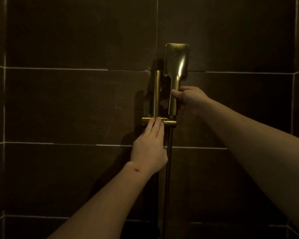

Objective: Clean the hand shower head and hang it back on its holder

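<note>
A gold hand shower head [177,61] with a flat rectangular face stands upright against the dark tiled wall, its back toward me and wet with drops. Its handle reaches down into the gold holder [169,123], a short horizontal bar clamped on a vertical gold rail [156,94]. My right hand [188,99] grips the handle from the right, thumb across its front. My left hand [149,145] reaches up from below, fingertips pressed on the holder's middle around the rail clamp. A dark hose [168,178] hangs straight down from the holder.
Large dark brown wall tiles [76,104] with pale grout lines fill the view. Side walls close in at the far left and far right, forming corners. The light is dim.
</note>
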A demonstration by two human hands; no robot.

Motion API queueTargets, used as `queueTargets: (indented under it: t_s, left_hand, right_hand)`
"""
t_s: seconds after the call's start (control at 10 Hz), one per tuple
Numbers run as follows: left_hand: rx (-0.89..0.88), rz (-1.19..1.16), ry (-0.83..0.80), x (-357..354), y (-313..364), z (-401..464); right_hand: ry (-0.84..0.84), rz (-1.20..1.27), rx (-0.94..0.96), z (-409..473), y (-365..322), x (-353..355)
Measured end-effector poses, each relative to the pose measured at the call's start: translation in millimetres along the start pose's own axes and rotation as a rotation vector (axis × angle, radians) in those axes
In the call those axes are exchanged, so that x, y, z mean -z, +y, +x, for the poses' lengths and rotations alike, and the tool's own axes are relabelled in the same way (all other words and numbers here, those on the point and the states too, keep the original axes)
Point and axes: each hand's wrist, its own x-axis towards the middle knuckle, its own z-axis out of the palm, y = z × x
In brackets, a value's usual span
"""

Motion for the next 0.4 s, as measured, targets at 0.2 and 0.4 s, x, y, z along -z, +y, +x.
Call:
queueTargets:
  t_s: [0.2, 0.4]
  left_hand:
    - [-0.009, -0.014, -0.041, 3, -4, 3]
    - [0.061, -0.307, -0.241, 25, -11, -32]
  right_hand:
    - [-0.025, -0.049, -0.001, -9, 7, -9]
    - [-0.101, -0.286, -0.073, -52, 36, 10]
